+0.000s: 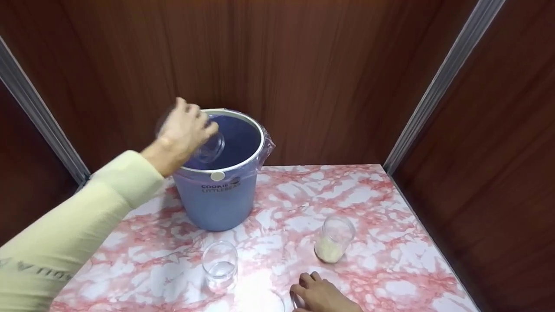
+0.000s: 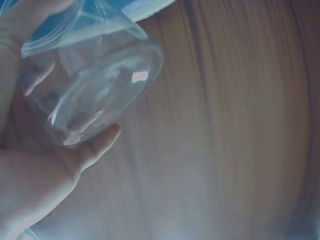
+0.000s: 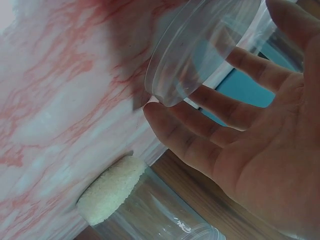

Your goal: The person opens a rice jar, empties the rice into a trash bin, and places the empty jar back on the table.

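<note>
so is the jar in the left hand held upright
No, the left hand holds the jar tilted, its mouth down toward the bucket.

Surface (image 1: 355, 199): red-and-white marbled finish. Rear panel (image 1: 325, 86): brown wood grain, behind the surface. Left panel (image 1: 21, 173) and right panel (image 1: 490, 151): dark brown, flanking the surface. Left rail (image 1: 37, 112) and right rail (image 1: 440, 84): grey, ribbed, near the surface's rear corners.

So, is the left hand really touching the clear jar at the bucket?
Touching. The left wrist view shows the left hand wrapped around the tilted clear jar, holding it up.
</note>
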The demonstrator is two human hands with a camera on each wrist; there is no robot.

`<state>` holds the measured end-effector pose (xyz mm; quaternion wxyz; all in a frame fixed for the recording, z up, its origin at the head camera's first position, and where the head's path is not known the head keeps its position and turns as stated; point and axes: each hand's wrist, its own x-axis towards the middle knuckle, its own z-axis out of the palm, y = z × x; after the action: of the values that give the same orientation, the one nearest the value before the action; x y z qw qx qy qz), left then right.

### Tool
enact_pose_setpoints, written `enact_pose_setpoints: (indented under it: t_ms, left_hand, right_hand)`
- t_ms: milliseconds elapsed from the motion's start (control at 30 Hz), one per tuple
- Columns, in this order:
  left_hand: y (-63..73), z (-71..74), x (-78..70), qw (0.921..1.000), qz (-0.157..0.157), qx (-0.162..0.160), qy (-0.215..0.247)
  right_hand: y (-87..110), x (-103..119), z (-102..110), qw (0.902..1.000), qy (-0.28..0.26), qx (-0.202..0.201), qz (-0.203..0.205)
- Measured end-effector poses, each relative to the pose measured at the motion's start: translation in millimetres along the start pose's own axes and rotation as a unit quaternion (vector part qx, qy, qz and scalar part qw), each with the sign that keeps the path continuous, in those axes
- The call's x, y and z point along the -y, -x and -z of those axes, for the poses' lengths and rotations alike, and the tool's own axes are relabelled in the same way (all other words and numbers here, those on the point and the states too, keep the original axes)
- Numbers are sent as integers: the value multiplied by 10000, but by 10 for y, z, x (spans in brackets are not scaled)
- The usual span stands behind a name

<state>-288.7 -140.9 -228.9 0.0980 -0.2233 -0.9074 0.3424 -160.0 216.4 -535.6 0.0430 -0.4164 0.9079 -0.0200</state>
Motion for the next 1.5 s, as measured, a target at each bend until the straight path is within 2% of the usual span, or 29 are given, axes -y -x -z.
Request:
enact_pose_setpoints:
  t_ms: [67, 200, 333, 433, 533, 733, 967, 1100, 1333, 1500]
  left_hand:
    - [97, -4, 107, 9983, 143, -368, 429]
    - [295, -40, 289, 9871, 335, -1010, 1200]
    - [449, -81, 370, 9754, 498, -1316, 1697]
    - [509, -90, 382, 9683, 585, -1439, 1956]
    - [544, -99, 374, 9611, 651, -1515, 2215]
    - [631, -128, 327, 9473, 884, -1515, 2681]
    - [903, -209, 284, 9210, 1424, -1503, 3300]
    - [1021, -311, 214, 9117, 1560, -1946, 3264]
    - [1191, -491, 67, 8793, 1749, -2844, 3397]
    - [1302, -662, -70, 8614, 1888, -3164, 3497]
  right_hand:
    - [5, -1, 0, 10000, -27, -4, 13]
    - [8, -8, -5, 10000, -26, -25, 65]
    - [13, -10, -2, 10000, -37, 0, 57]
    - [20, -11, 8, 9999, -96, -23, 42]
    - [26, -16, 13, 9997, -243, 8, 0]
    - [43, -42, 4, 9978, -480, 330, -308]
    - [-4, -39, 35, 9970, -717, 215, -186]
    - [-14, -53, 71, 9947, -968, 223, -266]
    - [-20, -72, 89, 9925, -1144, 240, -369]
    - [-35, -77, 90, 9917, -1211, 212, -375]
